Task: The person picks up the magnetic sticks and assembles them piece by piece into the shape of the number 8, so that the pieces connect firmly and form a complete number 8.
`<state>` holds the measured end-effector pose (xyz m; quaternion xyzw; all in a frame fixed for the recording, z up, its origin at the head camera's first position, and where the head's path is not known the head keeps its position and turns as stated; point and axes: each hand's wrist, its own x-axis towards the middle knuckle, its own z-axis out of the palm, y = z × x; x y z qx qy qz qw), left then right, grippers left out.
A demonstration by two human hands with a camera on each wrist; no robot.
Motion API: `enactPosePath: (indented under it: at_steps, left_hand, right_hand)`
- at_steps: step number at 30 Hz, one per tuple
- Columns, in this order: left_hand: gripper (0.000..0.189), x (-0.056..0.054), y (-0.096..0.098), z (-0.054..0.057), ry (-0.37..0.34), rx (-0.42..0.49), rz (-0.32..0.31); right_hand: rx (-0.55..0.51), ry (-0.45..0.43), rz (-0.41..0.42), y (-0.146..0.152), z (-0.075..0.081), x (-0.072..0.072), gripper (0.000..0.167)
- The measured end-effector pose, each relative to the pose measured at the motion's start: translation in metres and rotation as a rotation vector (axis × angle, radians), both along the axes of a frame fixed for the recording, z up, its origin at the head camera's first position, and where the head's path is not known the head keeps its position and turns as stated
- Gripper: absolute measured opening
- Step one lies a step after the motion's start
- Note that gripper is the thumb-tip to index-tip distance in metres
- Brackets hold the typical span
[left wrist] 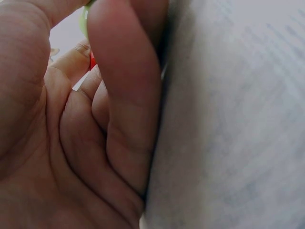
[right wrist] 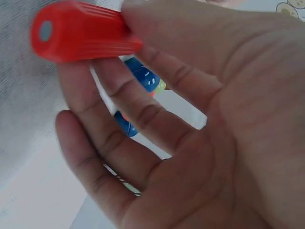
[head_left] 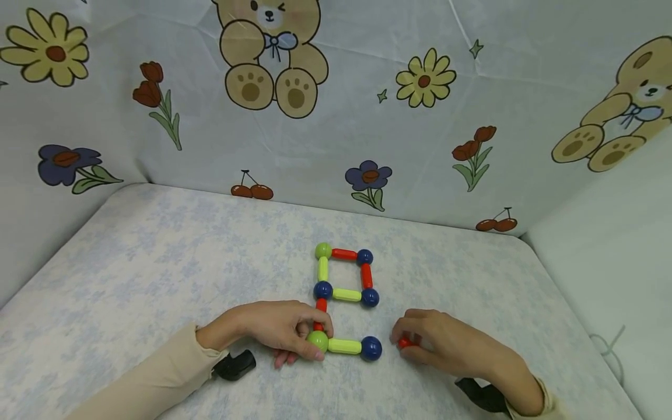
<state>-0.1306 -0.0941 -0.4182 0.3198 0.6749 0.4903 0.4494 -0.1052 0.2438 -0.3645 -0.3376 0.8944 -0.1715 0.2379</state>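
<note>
A flat frame of magnetic rods and balls lies on the table: a closed square on top with a green ball [head_left: 323, 251], blue balls [head_left: 364, 257] and red and yellow-green rods [head_left: 347, 295]. From it a red rod [head_left: 321, 304] runs down to a lower green ball [head_left: 317, 342], then a yellow-green rod [head_left: 345, 346] to a blue ball [head_left: 371, 348]. My left hand [head_left: 280, 328] holds that lower green ball between thumb and forefinger. Right of the blue ball, apart from it, my right hand [head_left: 446, 341] pinches a loose red rod [right wrist: 81, 32], its metal end showing in the right wrist view.
A pale blue floral cloth [head_left: 184, 256] covers the table. Behind stands a white sheet [head_left: 336, 134] printed with bears and flowers. A thin cord [head_left: 611, 350] hangs at the right side. Black wrist straps [head_left: 234, 366] sit at both cuffs.
</note>
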Motion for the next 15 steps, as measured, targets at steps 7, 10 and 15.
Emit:
enactPosePath:
  at_steps: [7,10,15]
  left_hand:
    - [0.019,0.0,0.0,0.001,-0.001,-0.002,0.002]
    - [0.019,0.0,0.0,0.0,-0.001,0.001,0.003]
    - [0.019,0.0,0.001,0.001,0.003,-0.003,-0.001]
  right_hand:
    - [-0.074,0.058,-0.004,-0.01,0.003,-0.004,0.015]
    - [-0.147,0.099,-0.047,-0.014,0.002,-0.007,0.016]
    - [-0.309,0.111,-0.149,-0.02,-0.002,-0.01,0.019]
